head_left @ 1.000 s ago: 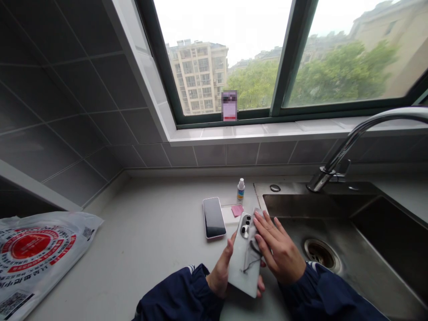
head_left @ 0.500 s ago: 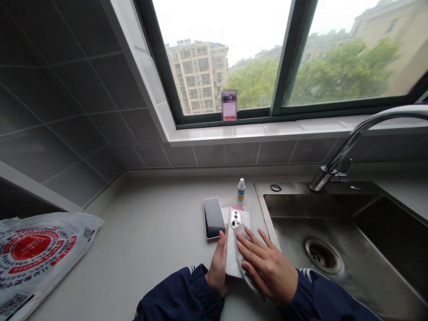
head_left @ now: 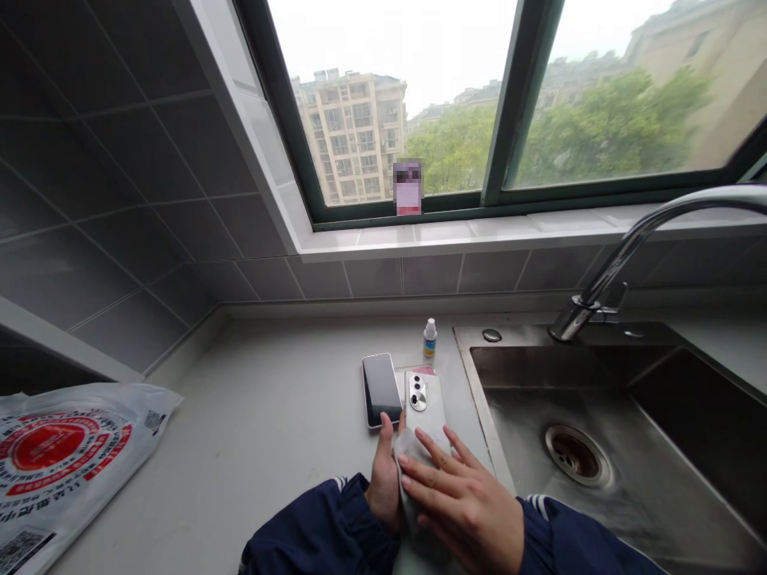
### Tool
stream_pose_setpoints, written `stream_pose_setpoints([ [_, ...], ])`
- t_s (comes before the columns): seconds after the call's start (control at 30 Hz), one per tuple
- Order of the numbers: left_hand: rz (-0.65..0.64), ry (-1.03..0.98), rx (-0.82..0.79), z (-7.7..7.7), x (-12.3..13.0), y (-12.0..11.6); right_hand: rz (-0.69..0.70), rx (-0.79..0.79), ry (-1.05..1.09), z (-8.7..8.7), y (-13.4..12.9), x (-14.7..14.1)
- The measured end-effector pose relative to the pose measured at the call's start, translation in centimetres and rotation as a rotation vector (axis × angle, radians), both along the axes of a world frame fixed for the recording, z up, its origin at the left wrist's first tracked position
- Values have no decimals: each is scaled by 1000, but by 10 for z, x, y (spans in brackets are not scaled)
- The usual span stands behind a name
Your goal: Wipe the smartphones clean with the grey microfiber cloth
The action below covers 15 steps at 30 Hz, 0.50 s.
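A white smartphone (head_left: 430,399) lies back side up in my left hand (head_left: 385,479), its round camera module at the top. My left fingers are mostly hidden beneath the phone, with the thumb along its left edge. Flat over the phone's lower part, my right hand (head_left: 464,499) presses a pale grey cloth (head_left: 413,447) against it. Just beyond, a second phone (head_left: 381,390) with a dark screen rests on the counter. Partly covered by the white phone is a flat, clear-and-pink item (head_left: 424,370). A small white bottle (head_left: 430,339) with a blue and yellow label stands behind.
To the right is a steel sink (head_left: 474,391) with a chrome faucet (head_left: 590,291). A printed white plastic bag (head_left: 77,463) lies at the left of the pale counter (head_left: 257,399). Beyond the tiled wall is a window with a green frame (head_left: 494,160).
My right hand and the cloth have slid down and left, from near the camera module to the phone's lower part. More of the phone's upper back shows now.
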<state>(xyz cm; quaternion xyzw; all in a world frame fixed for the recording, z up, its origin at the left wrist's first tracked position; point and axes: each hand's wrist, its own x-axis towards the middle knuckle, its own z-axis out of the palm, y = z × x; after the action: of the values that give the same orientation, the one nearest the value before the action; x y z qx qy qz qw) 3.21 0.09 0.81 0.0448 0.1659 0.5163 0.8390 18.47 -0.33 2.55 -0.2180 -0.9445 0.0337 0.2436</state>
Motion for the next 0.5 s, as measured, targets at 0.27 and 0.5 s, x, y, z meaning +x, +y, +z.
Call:
stream_pose_setpoints([
  [0.27, 45, 15, 57, 6, 4, -5, 53, 52, 96, -4, 4, 2],
  [0.5, -91, 21, 139, -1, 0, -6, -24, 0, 115, 1, -4, -2],
])
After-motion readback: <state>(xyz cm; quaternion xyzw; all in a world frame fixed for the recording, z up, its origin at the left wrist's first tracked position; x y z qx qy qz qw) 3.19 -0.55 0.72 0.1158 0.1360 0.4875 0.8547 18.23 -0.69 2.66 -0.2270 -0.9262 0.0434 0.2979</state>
